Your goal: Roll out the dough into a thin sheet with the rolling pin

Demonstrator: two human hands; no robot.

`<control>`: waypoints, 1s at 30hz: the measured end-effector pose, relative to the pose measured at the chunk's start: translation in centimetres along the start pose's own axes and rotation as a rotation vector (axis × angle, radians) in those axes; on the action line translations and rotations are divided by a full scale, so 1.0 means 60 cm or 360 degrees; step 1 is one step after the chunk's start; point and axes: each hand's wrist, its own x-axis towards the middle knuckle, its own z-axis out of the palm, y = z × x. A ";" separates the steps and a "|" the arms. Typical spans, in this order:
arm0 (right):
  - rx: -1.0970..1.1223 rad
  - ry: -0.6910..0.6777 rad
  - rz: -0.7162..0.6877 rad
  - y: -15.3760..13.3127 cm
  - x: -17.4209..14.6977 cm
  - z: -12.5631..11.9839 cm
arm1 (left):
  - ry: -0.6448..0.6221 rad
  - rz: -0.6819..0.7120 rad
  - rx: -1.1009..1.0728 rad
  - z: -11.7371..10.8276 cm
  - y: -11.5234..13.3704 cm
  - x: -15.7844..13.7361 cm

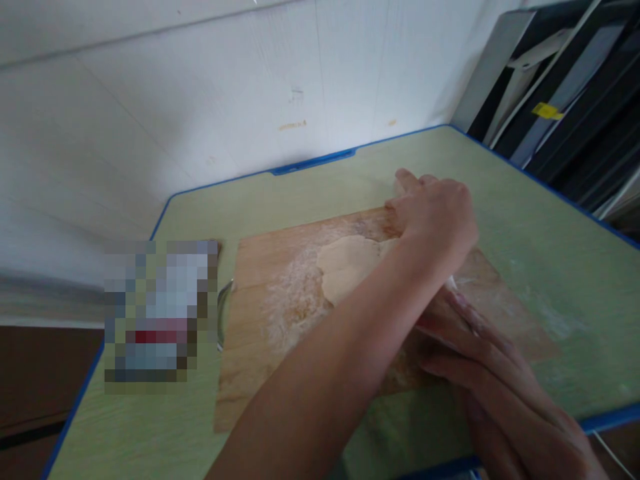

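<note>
A flat, pale sheet of dough (347,267) with an uneven edge lies on a floured wooden board (250,267). My left forearm crosses over the board and hides part of the dough. At the board's far right edge is my left hand (435,207), its fingers curled and whatever they grip hidden. Nearer to me, my right hand (470,340) reaches in over the board's right part from the lower right. Its fingers go under my left forearm and seem bent around something I cannot make out. Flour marks both the board and the right hand.
The board rests on a light green table (525,220) with a blue rim, against a white wall (240,87). A blurred-out object (165,300) lies left of the board, beside a curved metal edge (223,317). Dark flat items (565,87) lean at the right.
</note>
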 end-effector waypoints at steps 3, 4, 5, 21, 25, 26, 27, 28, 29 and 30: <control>-0.0038 -0.0026 0.0008 0.000 0.003 -0.006 | -0.0012 -0.0011 -0.0030 -0.002 0.006 0.000; -0.0037 -0.0037 0.0024 0.000 0.002 -0.007 | -0.0018 -0.0010 -0.0039 -0.003 0.008 0.000; -0.0030 -0.0036 0.0041 0.000 0.001 -0.008 | -0.0022 -0.0007 -0.0046 -0.003 0.009 0.001; -0.0234 0.0073 0.0119 0.009 -0.029 -0.015 | 0.0021 0.0153 0.0099 0.033 0.077 0.011; -0.0286 0.0111 0.0044 0.001 -0.018 -0.004 | 0.0056 0.0159 0.0109 0.034 0.072 0.012; -0.0289 0.0112 0.0030 -0.001 -0.016 -0.003 | 0.0044 0.0176 0.0115 0.032 0.070 0.011; -0.0283 0.0110 0.0020 -0.002 -0.014 -0.003 | 0.0032 0.0192 0.0117 0.030 0.067 0.010; -0.0265 0.0105 0.0016 -0.002 -0.014 -0.004 | 0.0019 0.0204 0.0121 0.026 0.063 0.009; -0.0240 0.0108 0.0022 -0.002 -0.015 -0.005 | 0.0002 0.0222 0.0129 0.021 0.058 0.007; -0.0211 0.0116 0.0036 0.000 -0.017 -0.006 | -0.0009 0.0255 0.0143 0.015 0.051 0.004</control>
